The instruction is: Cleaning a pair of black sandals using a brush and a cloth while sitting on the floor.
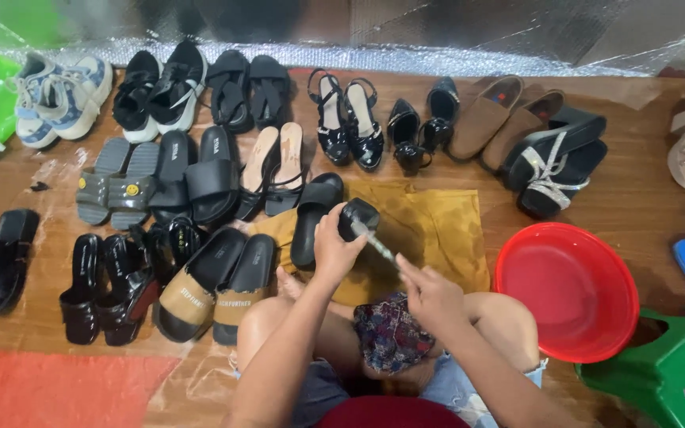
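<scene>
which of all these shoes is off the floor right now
Only the black slide sandal gripped by the left hand; its mate lies on the mustard cloth, and every other pair rests on the wooden floor.

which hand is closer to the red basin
Right. The right hand, holding a small brush, sits just left of the red basin with a small gap between them. The left hand is farther left, gripping a black slipper over the yellow cloth.

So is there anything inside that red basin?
No, the red basin beside the right knee shows only its bare red inside.
</scene>
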